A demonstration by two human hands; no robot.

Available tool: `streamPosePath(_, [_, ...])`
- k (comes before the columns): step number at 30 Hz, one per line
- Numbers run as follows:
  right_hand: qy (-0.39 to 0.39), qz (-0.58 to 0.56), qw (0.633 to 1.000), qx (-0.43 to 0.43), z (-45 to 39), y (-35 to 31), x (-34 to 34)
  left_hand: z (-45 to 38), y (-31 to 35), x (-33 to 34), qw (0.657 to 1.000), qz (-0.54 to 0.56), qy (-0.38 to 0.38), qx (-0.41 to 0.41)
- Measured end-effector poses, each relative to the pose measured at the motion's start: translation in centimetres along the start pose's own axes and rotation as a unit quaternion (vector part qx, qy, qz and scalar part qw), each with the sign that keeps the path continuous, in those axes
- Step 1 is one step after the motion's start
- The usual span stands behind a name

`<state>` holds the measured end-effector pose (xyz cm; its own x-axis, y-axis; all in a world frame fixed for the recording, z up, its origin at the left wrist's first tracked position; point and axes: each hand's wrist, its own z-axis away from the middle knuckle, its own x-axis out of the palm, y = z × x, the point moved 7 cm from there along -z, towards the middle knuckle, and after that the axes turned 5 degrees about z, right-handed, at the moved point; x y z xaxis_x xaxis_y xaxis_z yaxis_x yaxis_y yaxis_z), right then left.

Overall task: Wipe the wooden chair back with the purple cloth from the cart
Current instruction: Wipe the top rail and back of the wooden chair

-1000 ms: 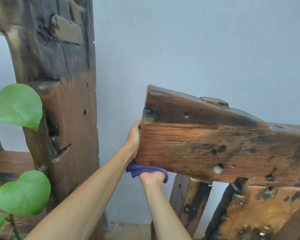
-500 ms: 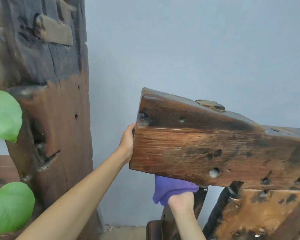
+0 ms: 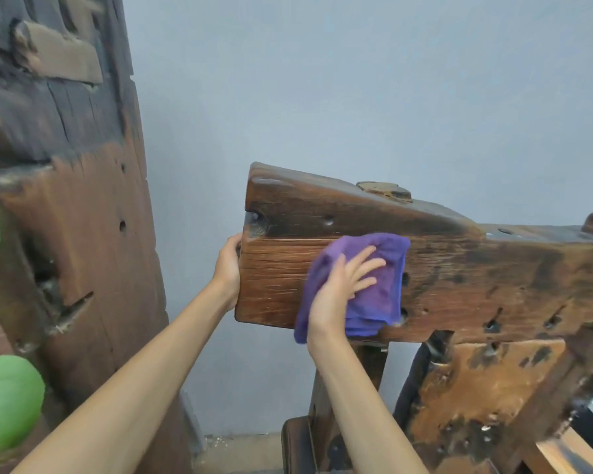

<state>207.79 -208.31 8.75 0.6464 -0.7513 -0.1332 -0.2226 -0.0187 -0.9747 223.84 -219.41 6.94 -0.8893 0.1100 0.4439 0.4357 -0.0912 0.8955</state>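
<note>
We find no brand, label or writing that can be read on anything in view. Our right hand point(image 3: 339, 289) lies flat with its fingers point(image 3: 367, 265) spread wide and unclenched, pressing the purple cloth point(image 3: 374, 302) against the front face of the wooden chair back point(image 3: 476, 278); it grips nothing, only pushes with the palm. The cloth covers the plank from near its upper dark band down to its lower edge, where a corner hangs just below the wood. Our left hand point(image 3: 227, 268) is closed around the plank's left end, thumb side toward us (the fingers behind the wood are hidden).

The chair back is a thick, weathered plank whose long axis runs across the view, left to right, its broad face toward us and its left end standing free near the grey wall point(image 3: 356, 80). To the left stands a tall, dark, upright timber post point(image 3: 65, 217), with green leaves point(image 3: 7, 405) at the edge of the view.
</note>
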Motion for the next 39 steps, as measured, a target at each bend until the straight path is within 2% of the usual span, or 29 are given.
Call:
streamPosePath(3, [0.017, 0.158, 0.973, -0.166, 0.3, -2.8, 1.9, -0.2, 0.0, 0.1, 1.000, 0.017, 0.004, -0.003])
streamPosePath(6, [0.031, 0.262, 0.912, -0.314, 1.1, -2.9, 2.7, 0.2, 0.3, 0.2, 1.000, -0.002, -0.002, 0.003])
streamPosePath(8, [0.017, 0.312, 0.833, -0.456, 1.4, -2.3, 2.5, 0.4, 0.6, 0.2, 1.000, -0.013, -0.009, 0.011])
streamPosePath(10, [-0.026, 0.351, 0.726, -0.591, 0.8, -2.0, 1.6, 0.2, 0.6, 0.4, 1.000, -0.009, -0.019, 0.005])
streamPosePath(11, [-0.044, 0.359, 0.688, -0.629, 0.0, -1.5, 0.6, 0.0, 0.5, 0.4, 1.000, -0.017, -0.022, 0.007])
streamPosePath(12, [-0.052, 0.363, 0.667, -0.649, -1.3, -0.9, -0.5, 0.0, 0.7, 0.3, 0.999, -0.038, -0.019, 0.013])
streamPosePath(14, [-0.043, 0.383, 0.680, -0.624, -4.9, 0.2, -3.5, -0.2, 0.7, 0.1, 0.997, -0.072, -0.012, 0.030])
streamPosePath(18, [0.031, 0.363, 0.797, -0.481, -9.6, 3.6, -8.3, -0.5, 0.4, -0.1, 0.997, -0.058, -0.010, 0.042])
streamPosePath(21, [0.096, 0.283, 0.903, -0.309, -9.5, 7.4, -9.2, -0.6, 0.2, -0.1, 0.998, -0.048, -0.003, 0.037])
streamPosePath(23, [0.141, 0.202, 0.950, -0.189, -8.0, 9.8, -8.8, -0.8, 0.0, -0.3, 0.998, -0.049, 0.008, 0.033])
streamPosePath(25, [0.164, 0.134, 0.973, -0.087, -7.1, 11.6, -8.4, -0.8, 0.1, -0.5, 0.998, -0.050, 0.021, 0.033])
streamPosePath(28, [0.176, 0.059, 0.981, 0.050, -6.8, 12.4, -8.4, -0.7, 0.3, -0.4, 0.997, -0.056, 0.025, 0.046])
streamPosePath(31, [0.188, -0.040, 0.958, 0.211, -6.9, 12.0, -8.5, -0.6, 0.2, -0.5, 0.996, -0.067, 0.026, 0.048])
streamPosePath(33, [0.176, -0.097, 0.939, 0.278, -7.4, 10.5, -8.5, -0.5, 0.3, -0.6, 0.995, -0.075, 0.035, 0.054])
streamPosePath(35, [0.154, -0.093, 0.952, 0.249, -7.8, 7.7, -7.9, -0.3, 0.6, -0.4, 0.993, -0.089, 0.041, 0.071])
streamPosePath(36, [0.142, -0.058, 0.971, 0.181, -7.5, 5.9, -7.4, -0.1, 0.8, -0.3, 0.991, -0.102, 0.044, 0.073])
streamPosePath(37, [0.123, -0.003, 0.989, 0.079, -6.9, 4.0, -6.6, 0.2, 1.1, -0.1, 0.987, -0.126, 0.051, 0.080])
streamPosePath(38, [0.094, 0.071, 0.992, -0.047, -5.6, 2.5, -5.5, 0.6, 1.6, 0.0, 0.983, -0.152, 0.058, 0.087])
streamPosePath(39, [0.058, 0.157, 0.969, -0.182, -4.1, 1.5, -4.0, 0.9, 2.1, 0.1, 0.978, -0.179, 0.063, 0.091])
